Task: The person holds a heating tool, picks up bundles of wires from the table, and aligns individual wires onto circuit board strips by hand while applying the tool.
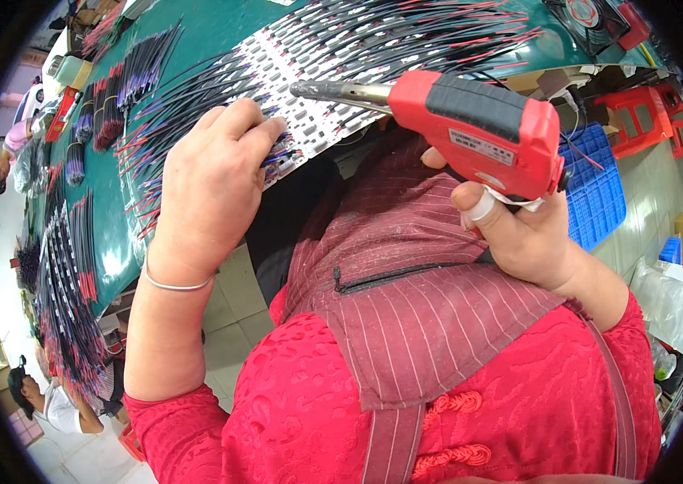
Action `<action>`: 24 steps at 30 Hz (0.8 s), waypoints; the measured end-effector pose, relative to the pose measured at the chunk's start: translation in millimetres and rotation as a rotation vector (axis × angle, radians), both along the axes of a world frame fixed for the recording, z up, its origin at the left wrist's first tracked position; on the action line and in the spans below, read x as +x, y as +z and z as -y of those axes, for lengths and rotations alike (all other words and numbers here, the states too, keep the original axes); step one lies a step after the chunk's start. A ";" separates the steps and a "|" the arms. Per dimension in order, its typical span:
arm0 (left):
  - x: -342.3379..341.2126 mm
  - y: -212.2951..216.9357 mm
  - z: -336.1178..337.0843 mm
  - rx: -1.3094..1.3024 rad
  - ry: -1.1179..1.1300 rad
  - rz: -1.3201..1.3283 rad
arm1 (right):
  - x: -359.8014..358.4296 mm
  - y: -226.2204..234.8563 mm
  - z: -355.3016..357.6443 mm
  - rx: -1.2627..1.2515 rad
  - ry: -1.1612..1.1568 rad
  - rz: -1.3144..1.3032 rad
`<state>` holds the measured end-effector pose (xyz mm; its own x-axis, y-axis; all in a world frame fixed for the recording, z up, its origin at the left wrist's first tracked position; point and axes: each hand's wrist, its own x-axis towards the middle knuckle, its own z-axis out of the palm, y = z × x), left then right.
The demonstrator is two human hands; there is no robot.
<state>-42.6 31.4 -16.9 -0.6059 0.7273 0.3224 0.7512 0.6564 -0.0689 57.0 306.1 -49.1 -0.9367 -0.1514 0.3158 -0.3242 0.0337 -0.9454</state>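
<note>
A red soldering gun (478, 129) with a black top panel is gripped in the right hand (519, 234), the fingers closed round its handle and a white band worn on the forefinger near the trigger. Its metal tip (333, 91) is pointed toward nine o'clock and is held just over a white strip of small parts (317, 121), which is laid at the edge of the green table (220, 24).

At nine o'clock from the tip, the left hand (212, 185) is pressed palm down on the strip's near end, fingers curled over a bunch of wires (277, 153); nothing is seen clasped inside it. A thin silver bangle (176, 284) is worn on that wrist.

Black, red and blue wire leads (406, 32) are fanned out across the table toward twelve o'clock. Further bundles of wire (99, 113) are ranged toward ten o'clock. A blue crate (599, 194) is seen at three o'clock of the gun, with red stools (640, 121) beyond it. A striped maroon apron (414, 298) over a red garment fills the lower middle.
</note>
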 end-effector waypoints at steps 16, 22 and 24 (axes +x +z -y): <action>6.9 3.9 5.1 0.082 0.021 0.133 | 14.4 2.2 -4.6 -0.115 -0.007 0.122; 8.0 2.4 8.2 0.080 0.011 0.062 | 17.1 3.1 -7.4 -0.072 0.012 0.099; 11.8 0.2 8.4 0.109 0.022 0.038 | 17.4 3.8 -7.2 -0.086 0.022 0.138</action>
